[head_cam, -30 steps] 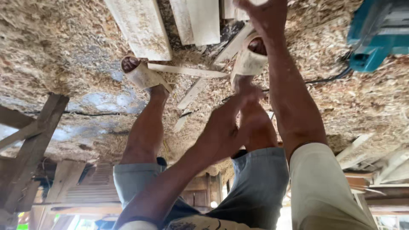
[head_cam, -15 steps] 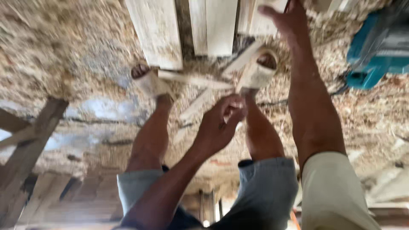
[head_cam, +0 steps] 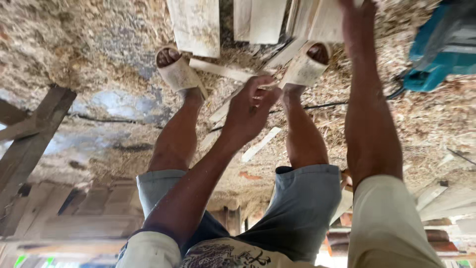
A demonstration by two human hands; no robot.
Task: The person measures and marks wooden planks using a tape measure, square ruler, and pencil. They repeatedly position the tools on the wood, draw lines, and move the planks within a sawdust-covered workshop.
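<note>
The thin wooden strip [head_cam: 223, 71] lies on the sawdust-covered floor [head_cam: 74, 59] between the person's two feet, one end by the left sandal [head_cam: 177, 73], the other running toward the fingertips of the left hand [head_cam: 250, 106]. It looks light and stiff, a narrow offcut that would lift easily with a pinch; being so slender it may flex or snap if levered from one end, so a hold near its middle seems soundest. Its surface is pale, rough-sawn and dusted with shavings, so likely dry and not slippery (splinters are the likelier nuisance).

The left hand hangs just above the strip with fingers curled loosely, half open; I cannot tell whether the fingertips already touch the wood. The right hand [head_cam: 354, 10] reaches further out to a wider pale plank [head_cam: 325, 22] at the frame's top edge, and is mostly cut off, so its grip cannot be made out.

More flat boards [head_cam: 196, 25] lie side by side beyond the feet, and other short slats [head_cam: 260, 144] are scattered in the shavings near the right sandal [head_cam: 305, 67]. A teal power tool [head_cam: 441, 49] sits to the right, its dark cord [head_cam: 327, 105] trailing across the floor.
</note>
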